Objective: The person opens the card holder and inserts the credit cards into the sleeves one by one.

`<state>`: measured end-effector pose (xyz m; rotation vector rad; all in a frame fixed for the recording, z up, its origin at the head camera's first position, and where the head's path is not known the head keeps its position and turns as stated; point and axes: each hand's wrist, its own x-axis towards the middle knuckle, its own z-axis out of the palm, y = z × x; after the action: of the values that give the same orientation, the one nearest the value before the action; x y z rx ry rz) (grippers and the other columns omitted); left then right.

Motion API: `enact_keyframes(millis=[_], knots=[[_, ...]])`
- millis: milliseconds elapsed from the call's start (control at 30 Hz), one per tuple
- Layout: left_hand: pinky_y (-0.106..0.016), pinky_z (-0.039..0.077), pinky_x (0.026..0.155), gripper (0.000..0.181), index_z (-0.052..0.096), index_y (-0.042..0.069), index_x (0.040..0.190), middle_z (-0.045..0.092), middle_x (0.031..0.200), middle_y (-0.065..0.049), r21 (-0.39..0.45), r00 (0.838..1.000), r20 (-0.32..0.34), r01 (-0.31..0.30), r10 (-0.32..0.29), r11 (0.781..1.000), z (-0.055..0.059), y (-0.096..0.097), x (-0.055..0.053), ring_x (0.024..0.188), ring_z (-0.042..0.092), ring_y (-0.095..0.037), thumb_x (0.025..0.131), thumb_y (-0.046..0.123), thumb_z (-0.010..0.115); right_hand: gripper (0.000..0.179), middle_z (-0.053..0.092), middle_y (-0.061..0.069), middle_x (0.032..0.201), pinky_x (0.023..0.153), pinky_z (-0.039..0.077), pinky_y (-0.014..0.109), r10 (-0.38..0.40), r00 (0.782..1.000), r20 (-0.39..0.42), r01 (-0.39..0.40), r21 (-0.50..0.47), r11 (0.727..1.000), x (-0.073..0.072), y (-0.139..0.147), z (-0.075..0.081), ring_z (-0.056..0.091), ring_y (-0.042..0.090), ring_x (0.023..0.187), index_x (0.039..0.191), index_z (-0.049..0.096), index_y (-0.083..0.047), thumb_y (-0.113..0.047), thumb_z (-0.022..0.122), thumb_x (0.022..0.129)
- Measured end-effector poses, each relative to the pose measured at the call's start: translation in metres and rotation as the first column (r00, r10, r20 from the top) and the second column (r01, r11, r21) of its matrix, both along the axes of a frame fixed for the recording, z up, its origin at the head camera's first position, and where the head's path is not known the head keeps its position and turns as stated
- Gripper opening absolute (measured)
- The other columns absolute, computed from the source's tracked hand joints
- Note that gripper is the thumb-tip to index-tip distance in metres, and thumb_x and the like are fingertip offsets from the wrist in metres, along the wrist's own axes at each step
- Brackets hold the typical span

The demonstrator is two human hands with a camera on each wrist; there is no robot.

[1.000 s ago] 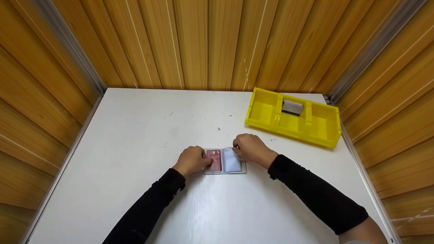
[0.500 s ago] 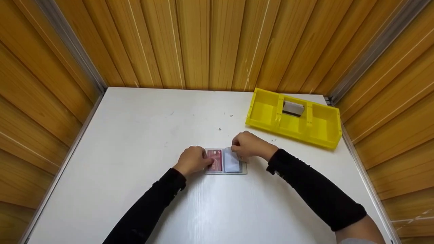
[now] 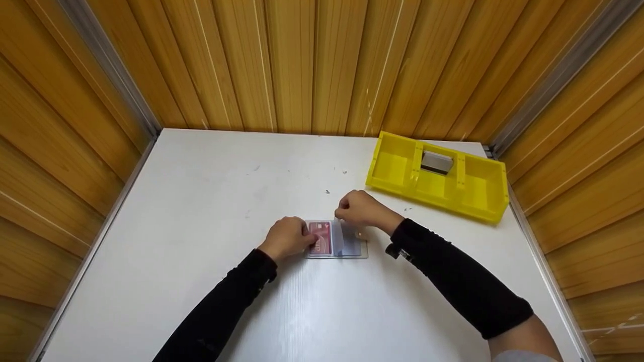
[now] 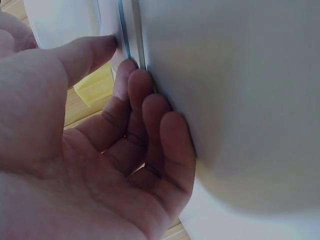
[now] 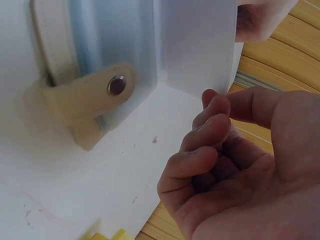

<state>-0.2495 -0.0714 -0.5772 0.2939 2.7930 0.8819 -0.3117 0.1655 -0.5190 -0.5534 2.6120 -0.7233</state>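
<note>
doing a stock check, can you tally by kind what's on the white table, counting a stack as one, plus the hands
Yellow plastic three-compartment tray: 1
Pale stack, apparently rectangular cards: 1
Card holder with clear plastic pages and beige strap: 1
Red rectangular card showing in the holder: 1
Bare hands, left hand and right hand: 2
Total: 6

Your head cam looks fwd/down over the table (image 3: pixel 216 186). Your 2 wrist cams face your fingers (image 4: pixel 175 135) up close; head & R share the card holder (image 5: pixel 112 42).
</note>
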Motion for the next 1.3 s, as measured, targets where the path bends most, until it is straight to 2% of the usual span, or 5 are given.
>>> enact_keyframes(millis=[267,767,900,1200,1300], knots=[[-0.033,0.040,0.065,0.032,0.062,0.015,0.070,0.053,0.068,0.005,0.000,0.998,-0.030,0.056,-0.056,0.998,0.000,-0.003,-0.002,0.067,0.050,-0.017,0.100,0.023,0.069,0.036,0.053,-0.008,0.059,0.056,0.033,0.024,-0.024,0.998,0.063,0.025,-0.023,0.999,-0.003,-0.015,0.000,0.042,0.008,0.056,0.059,0.058,-0.019,-0.022,0.065,0.095],[-0.034,0.042,0.066,0.043,0.062,0.016,0.069,0.053,0.068,0.003,0.057,0.997,-0.017,0.075,-0.074,0.996,0.002,-0.004,-0.002,0.067,0.052,-0.018,0.111,0.027,0.057,0.044,0.037,-0.011,0.051,0.052,0.026,0.025,-0.090,0.990,0.110,0.089,0.009,0.996,-0.004,-0.041,-0.019,0.035,0.008,0.053,0.054,0.055,-0.020,-0.024,0.070,0.094],[-0.033,0.041,0.066,0.045,0.059,0.018,0.069,0.051,0.067,0.005,0.060,0.998,0.015,0.065,-0.066,0.996,0.002,-0.005,-0.002,0.066,0.050,-0.016,0.111,0.032,0.053,0.041,0.044,-0.012,0.051,0.052,0.029,0.023,-0.072,0.992,0.105,0.073,-0.009,0.997,-0.003,-0.042,-0.022,0.038,0.007,0.052,0.060,0.067,-0.013,-0.028,0.070,0.098],[-0.032,0.042,0.064,0.037,0.067,0.016,0.069,0.059,0.066,0.007,0.089,0.995,-0.017,0.098,-0.097,0.991,-0.002,-0.009,-0.004,0.066,0.053,-0.015,0.098,0.035,0.079,0.033,0.064,-0.007,0.062,0.055,0.034,0.022,0.024,0.993,0.113,-0.021,-0.024,0.999,0.001,-0.034,-0.023,0.046,0.005,0.056,0.084,0.085,-0.005,-0.028,0.068,0.102],[-0.032,0.045,0.067,0.033,0.069,0.018,0.072,0.063,0.070,0.006,0.083,0.990,-0.065,0.128,-0.123,0.988,-0.020,-0.014,-0.011,0.069,0.056,-0.015,0.096,0.038,0.080,0.035,0.060,-0.007,0.061,0.056,0.035,0.023,0.086,0.989,0.121,-0.087,0.002,0.996,0.004,-0.027,-0.019,0.047,0.007,0.057,0.084,0.083,-0.004,-0.030,0.068,0.103]])
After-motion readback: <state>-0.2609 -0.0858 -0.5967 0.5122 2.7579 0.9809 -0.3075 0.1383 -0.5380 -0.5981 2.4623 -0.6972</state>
